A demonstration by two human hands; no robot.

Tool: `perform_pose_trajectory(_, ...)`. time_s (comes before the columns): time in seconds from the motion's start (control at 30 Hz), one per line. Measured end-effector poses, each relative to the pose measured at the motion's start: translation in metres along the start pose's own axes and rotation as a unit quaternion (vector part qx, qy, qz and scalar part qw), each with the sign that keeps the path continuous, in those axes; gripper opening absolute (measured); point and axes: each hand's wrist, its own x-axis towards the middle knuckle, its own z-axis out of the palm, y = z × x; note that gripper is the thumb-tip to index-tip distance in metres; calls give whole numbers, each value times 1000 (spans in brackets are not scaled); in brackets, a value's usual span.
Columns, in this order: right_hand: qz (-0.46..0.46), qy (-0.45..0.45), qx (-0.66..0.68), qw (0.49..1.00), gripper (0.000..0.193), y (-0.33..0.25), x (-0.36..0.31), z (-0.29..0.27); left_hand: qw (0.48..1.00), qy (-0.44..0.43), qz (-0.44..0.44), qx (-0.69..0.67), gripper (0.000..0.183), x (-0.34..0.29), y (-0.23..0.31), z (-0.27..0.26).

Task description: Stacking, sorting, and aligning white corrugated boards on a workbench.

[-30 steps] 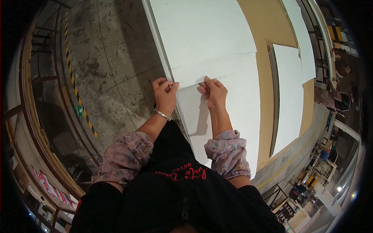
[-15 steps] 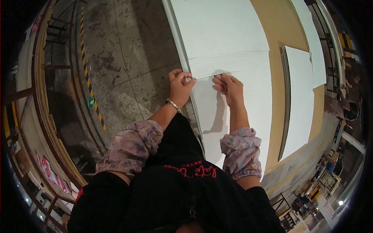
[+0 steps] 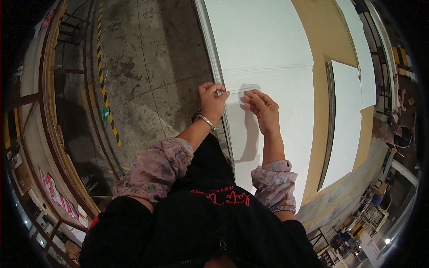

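Plain white sheets (image 3: 263,33) were stacked flat, their near edges stepped in thin, closely spaced, roughly parallel lines. At the left end of this stepped band, the edge was met by the left hand's (image 3: 212,106) thumb and finger. Nearer, a smooth white lower layer (image 3: 286,138) was left exposed, overhung by the right hand (image 3: 267,114).

The sheet stack (image 3: 286,134) lies centrally, the left grip (image 3: 212,103) at its left edge and the right grip (image 3: 266,114) over it. Rightward is a board (image 3: 322,31), perhaps reaching underneath, bearing a narrower stack (image 3: 346,120). Floor (image 3: 123,58) lies left, with striped tape (image 3: 100,67) along it.
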Motion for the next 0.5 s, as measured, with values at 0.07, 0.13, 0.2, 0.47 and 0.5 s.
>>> perform_pose_trajectory(0.07,19,2,23,1000,31,2,-1,-2,1000,-22,5,14,19,-2,3,-1)
perform_pose_trajectory(0.13,37,7,44,998,30,4,-2,-2,999,-46,9,25,20,-3,10,-5)
perform_pose_trajectory(0.2,58,9,73,996,27,3,1,3,999,-48,-8,17,21,-2,11,-8)
perform_pose_trajectory(0.47,-4,183,144,972,19,1,30,-32,996,-31,-63,-48,19,0,13,-8)
perform_pose_trajectory(0.5,-6,203,130,970,19,-2,32,-34,997,-20,-62,-43,18,-1,13,-8)
